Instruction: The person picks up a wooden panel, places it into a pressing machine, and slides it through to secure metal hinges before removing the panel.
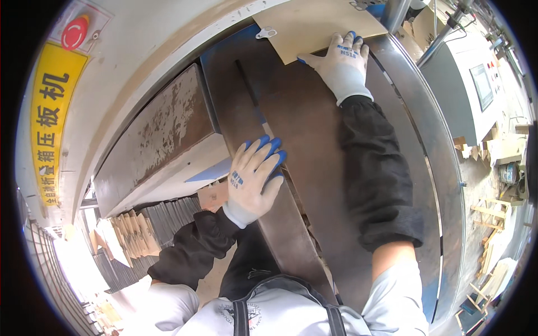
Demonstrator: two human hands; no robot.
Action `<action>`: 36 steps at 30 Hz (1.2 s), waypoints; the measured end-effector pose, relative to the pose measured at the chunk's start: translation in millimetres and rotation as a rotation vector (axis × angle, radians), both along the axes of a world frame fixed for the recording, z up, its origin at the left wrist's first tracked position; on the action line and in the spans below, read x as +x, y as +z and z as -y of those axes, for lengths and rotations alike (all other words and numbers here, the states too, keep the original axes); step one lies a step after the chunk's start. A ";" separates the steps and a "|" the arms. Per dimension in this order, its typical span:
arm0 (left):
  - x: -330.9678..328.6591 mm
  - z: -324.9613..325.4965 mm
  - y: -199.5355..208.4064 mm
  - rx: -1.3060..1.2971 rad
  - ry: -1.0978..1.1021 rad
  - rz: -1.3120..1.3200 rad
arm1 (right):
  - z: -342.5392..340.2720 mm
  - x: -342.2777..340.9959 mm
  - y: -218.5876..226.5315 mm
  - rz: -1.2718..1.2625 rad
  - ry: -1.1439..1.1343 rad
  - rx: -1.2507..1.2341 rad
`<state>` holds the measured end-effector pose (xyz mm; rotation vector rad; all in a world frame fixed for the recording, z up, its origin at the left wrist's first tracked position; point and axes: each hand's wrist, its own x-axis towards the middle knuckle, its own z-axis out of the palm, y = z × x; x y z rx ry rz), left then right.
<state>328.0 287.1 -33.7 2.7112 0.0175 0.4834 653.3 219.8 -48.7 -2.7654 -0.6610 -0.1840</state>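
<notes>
A flat tan board (314,25) with die-cut tabs at its corners lies at the far end of a dark metal table (314,129). My right hand (344,64), in a white glove with blue fingertips, rests on its near edge with the fingers spread. Below a narrow slot, my left hand (251,179) is in a matching glove, its fingers stretched out flat over the table's left side. It holds nothing; whether it touches the metal cannot be told. Dark sleeve covers reach up both forearms.
A machine body with a red stop button (75,32) and a yellow label (53,123) stands at left, beside a worn metal block (168,117). Stacked cardboard pieces (134,235) sit lower left. At right are a control box with a screen (481,87) and wooden pallets (487,246).
</notes>
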 end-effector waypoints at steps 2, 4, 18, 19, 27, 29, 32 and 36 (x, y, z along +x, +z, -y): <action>-1.2 -0.5 -0.5 -0.005 0.005 0.017 | -0.8 -1.4 1.8 -0.014 0.000 -0.021; 0.2 0.9 0.3 -0.008 0.008 0.023 | 0.9 0.2 0.3 -0.002 -0.002 -0.030; 0.8 3.7 0.8 -0.009 0.019 0.022 | 0.9 -0.8 -2.5 -0.002 -0.008 0.007; 1.1 4.6 2.1 -0.005 0.023 0.020 | 1.9 -0.1 -0.6 -0.001 -0.008 0.011; 1.3 2.7 -1.7 -0.038 0.021 0.018 | 2.6 1.7 -2.8 -0.005 -0.002 0.015; 0.0 1.6 -1.7 -0.038 0.023 0.032 | 1.6 0.8 -0.1 -0.007 0.013 0.000; -1.1 0.8 -1.5 -0.043 0.022 0.052 | 0.5 0.7 -1.2 -0.002 0.015 -0.008; -0.7 1.3 -2.3 -0.043 0.024 0.051 | 1.2 -0.1 -0.7 -0.002 0.014 -0.021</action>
